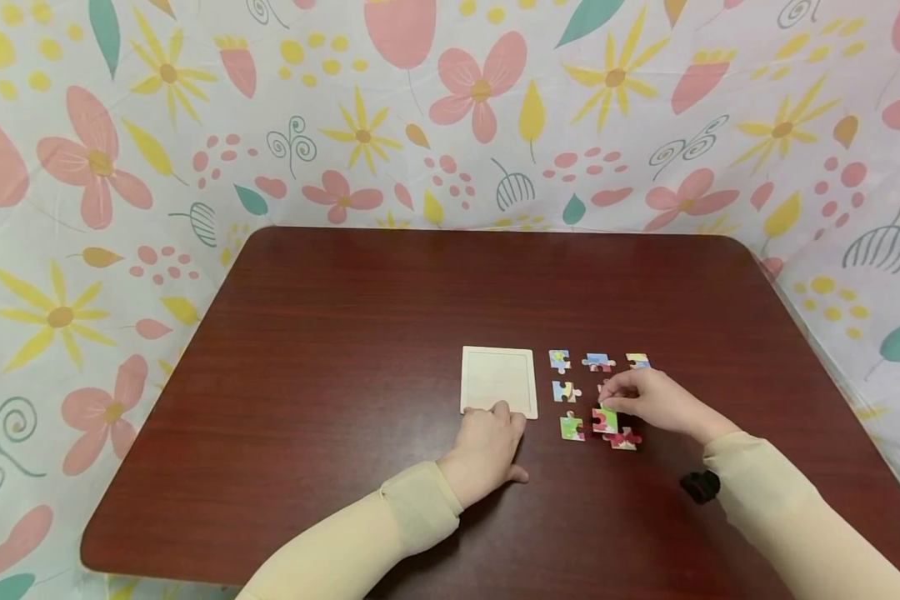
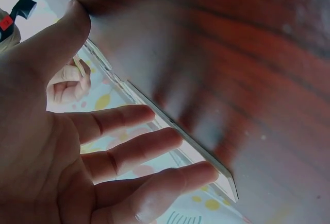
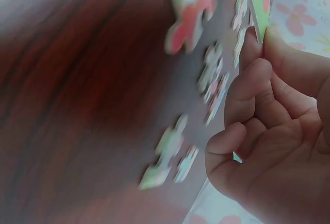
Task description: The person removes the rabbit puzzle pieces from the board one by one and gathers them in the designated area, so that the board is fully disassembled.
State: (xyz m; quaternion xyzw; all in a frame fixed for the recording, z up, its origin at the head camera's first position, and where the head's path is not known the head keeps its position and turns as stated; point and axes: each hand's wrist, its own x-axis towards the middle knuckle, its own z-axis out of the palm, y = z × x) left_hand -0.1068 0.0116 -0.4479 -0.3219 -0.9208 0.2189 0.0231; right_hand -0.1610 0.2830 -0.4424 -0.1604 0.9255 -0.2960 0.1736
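Note:
My right hand (image 1: 656, 400) pinches a green and red jigsaw puzzle piece (image 1: 605, 419) between thumb and fingertips. In the right wrist view that piece (image 3: 260, 15) is tilted up on edge above the table. Below the hand lies a red jigsaw piece (image 1: 625, 439); a green piece (image 1: 572, 427) is to its left. Fingers of my left hand (image 1: 487, 446) lie extended at the near edge of a square cream puzzle tray (image 1: 498, 375), touching it. The left wrist view shows these fingers straight along the tray's edge (image 2: 227, 185).
More jigsaw pieces lie right of the tray: a blue one (image 1: 560, 360), another (image 1: 598, 363), a yellow and blue one (image 1: 637, 361) partly behind my right hand, and one (image 1: 566, 391) below. The dark wooden table (image 1: 330, 333) backs onto a flowered cloth (image 1: 420, 125).

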